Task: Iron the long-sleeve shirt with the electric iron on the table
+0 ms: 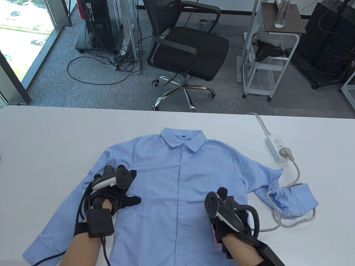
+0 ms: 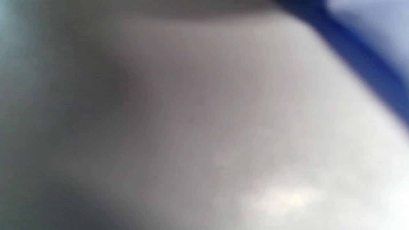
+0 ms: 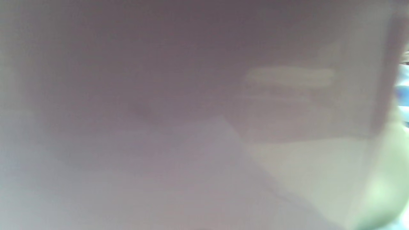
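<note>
A light blue long-sleeve shirt (image 1: 172, 188) lies buttoned and face up on the white table (image 1: 41, 138), collar at the far side. Its right sleeve is folded back on itself near the cord. My left hand (image 1: 122, 191) rests on the shirt's left chest with fingers spread flat. My right hand (image 1: 227, 216) is curled over the iron on the shirt's lower right front. Only a pink edge of the iron (image 1: 213, 234) shows under the hand. Both wrist views are blurred and show nothing clear.
A braided cord (image 1: 296, 171) runs from a white power strip (image 1: 274, 146) at the right, loops past the folded sleeve and ends at my right hand. A black office chair (image 1: 188, 50) stands beyond the table's far edge.
</note>
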`<control>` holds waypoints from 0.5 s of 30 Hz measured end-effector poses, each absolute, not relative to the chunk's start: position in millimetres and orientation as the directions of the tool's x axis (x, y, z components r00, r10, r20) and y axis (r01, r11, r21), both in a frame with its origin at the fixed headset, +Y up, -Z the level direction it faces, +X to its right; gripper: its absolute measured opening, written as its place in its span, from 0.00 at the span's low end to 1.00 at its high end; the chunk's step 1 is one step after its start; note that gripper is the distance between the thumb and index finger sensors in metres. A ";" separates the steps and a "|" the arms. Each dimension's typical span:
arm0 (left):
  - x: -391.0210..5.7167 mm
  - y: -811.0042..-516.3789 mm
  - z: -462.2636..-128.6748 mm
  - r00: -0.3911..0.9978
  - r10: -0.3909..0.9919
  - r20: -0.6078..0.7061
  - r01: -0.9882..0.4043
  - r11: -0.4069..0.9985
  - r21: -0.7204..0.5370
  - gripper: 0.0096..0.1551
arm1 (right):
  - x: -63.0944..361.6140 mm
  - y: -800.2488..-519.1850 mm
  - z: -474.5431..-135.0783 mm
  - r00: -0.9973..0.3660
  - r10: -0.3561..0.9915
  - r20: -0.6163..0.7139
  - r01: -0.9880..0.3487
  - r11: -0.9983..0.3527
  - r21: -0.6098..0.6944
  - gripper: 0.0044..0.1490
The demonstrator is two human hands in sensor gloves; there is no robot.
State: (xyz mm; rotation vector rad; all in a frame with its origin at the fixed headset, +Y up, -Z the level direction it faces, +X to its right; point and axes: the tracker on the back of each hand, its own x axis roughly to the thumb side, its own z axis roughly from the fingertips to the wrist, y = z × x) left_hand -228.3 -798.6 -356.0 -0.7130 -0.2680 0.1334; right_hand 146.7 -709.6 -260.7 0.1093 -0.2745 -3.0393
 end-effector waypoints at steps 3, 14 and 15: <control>-228.3 -798.6 -356.0 0.957 0.211 0.197 -0.029 0.750 -0.661 0.69 | 164.0 -709.8 -259.6 -0.990 -0.094 -0.107 0.073 -0.980 0.184 0.38; -228.5 -798.9 -355.8 0.957 0.212 0.199 -0.032 0.756 -0.653 0.69 | 199.6 -710.8 -254.8 -0.978 -0.126 -0.169 0.090 -0.974 0.206 0.38; -228.3 -799.0 -355.9 0.956 0.214 0.199 -0.035 0.759 -0.650 0.69 | 200.4 -710.2 -254.7 -0.978 -0.124 -0.166 0.088 -0.974 0.208 0.38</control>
